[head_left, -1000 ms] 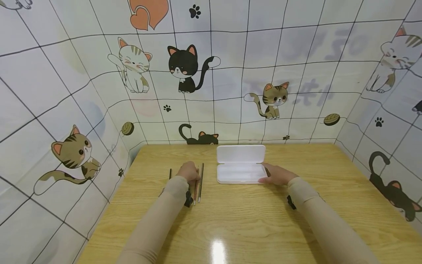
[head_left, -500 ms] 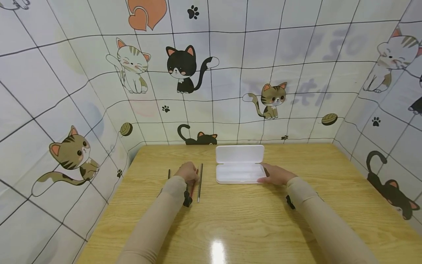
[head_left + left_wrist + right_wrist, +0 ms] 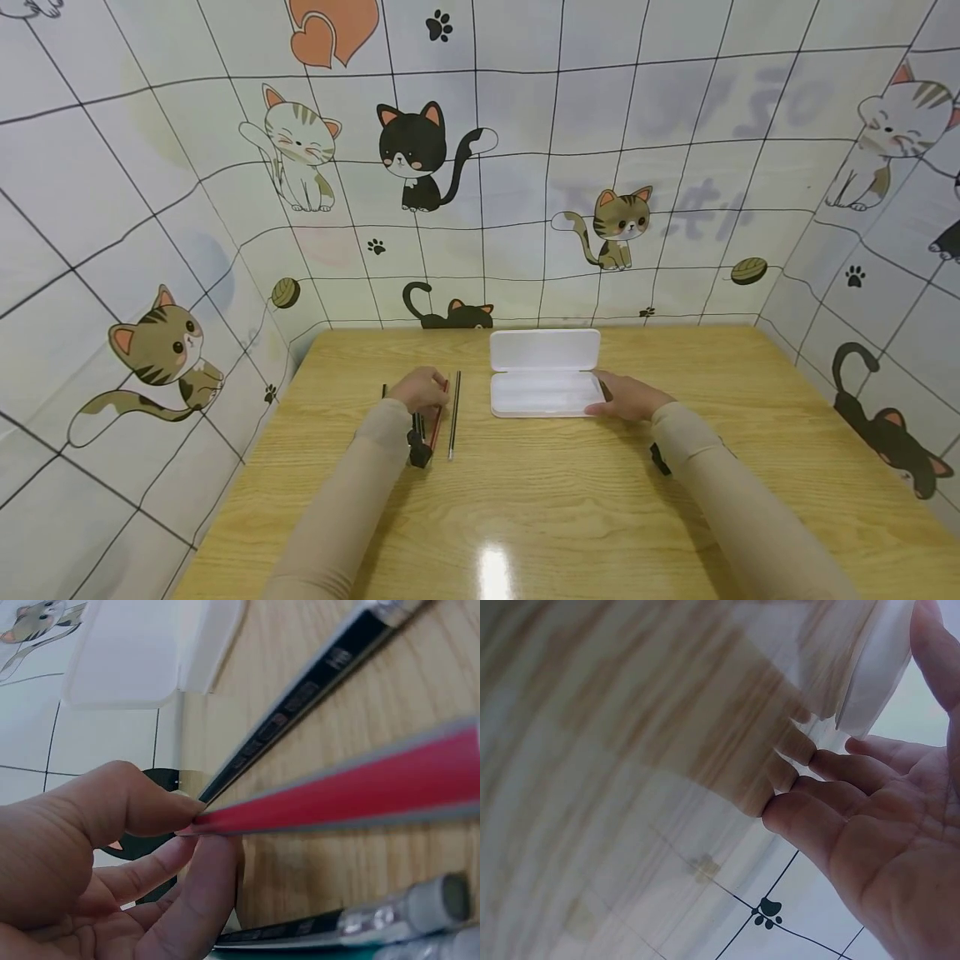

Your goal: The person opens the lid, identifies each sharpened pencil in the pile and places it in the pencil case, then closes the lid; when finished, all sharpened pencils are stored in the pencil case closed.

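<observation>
Stretched forward, the left hand [image 3: 418, 390] pinched a red pencil [image 3: 360, 784], tabletop [image 3: 474, 400] lying between it and the white case [image 3: 545, 392], whose right edge the right hand [image 3: 633, 397] touched, fingers loosely extended.

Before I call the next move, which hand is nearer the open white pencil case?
Right. The right hand is at the right end of the open white pencil case; the left hand is farther away, off to its left, pinching a red pencil.
</observation>
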Available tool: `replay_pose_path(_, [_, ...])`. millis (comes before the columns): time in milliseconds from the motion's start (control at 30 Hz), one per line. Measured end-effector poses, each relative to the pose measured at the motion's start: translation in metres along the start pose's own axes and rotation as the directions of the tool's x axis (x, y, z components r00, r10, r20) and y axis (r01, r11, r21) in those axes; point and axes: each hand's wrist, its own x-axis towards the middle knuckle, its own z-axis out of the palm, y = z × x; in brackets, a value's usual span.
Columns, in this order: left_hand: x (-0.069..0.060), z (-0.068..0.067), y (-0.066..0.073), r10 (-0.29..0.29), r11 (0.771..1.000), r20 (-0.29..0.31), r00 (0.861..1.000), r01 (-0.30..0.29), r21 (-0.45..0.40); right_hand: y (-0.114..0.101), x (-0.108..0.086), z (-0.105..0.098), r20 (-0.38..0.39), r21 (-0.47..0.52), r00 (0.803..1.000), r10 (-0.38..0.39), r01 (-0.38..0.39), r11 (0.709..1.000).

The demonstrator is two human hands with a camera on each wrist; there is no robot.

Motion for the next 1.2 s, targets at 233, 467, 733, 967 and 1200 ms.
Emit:
replay_pose_path(233, [-0.002, -0.007, -0.002, 0.044, 0.986, 0.072, 0.996, -0.032, -0.164, 0.001, 0.001, 0.0, -0.007, 0.002, 1.0, -0.005, 0.005, 1.0])
replay_pose_path(467, [-0.004, -0.013, -0.002, 0.046, 0.972, 0.107, 0.993, -0.02, -0.236, 0.001, 0.001, 0.0, -0.004, 0.007, 1.0, -0.004, 0.004, 1.0])
replay_pose_path(733, [-0.003, -0.016, -0.006, 0.071, 0.955, 0.12, 0.99, -0.033, -0.294, 0.001, 0.001, 0.0, -0.005, 0.018, 1.0, -0.01, 0.01, 1.0])
replay_pose_path(967, [-0.001, -0.02, -0.008, 0.071, 0.934, 0.14, 0.988, -0.017, -0.356, 0.001, 0.0, 0.001, -0.002, 0.014, 1.0, -0.001, 0.001, 1.0])
replay_pose_path(1200, [-0.001, -0.021, -0.008, 0.09, 0.912, 0.144, 0.985, -0.024, -0.41, 0.002, 0.001, 0.002, -0.008, 0.01, 1.0, 0.002, -0.002, 1.0])
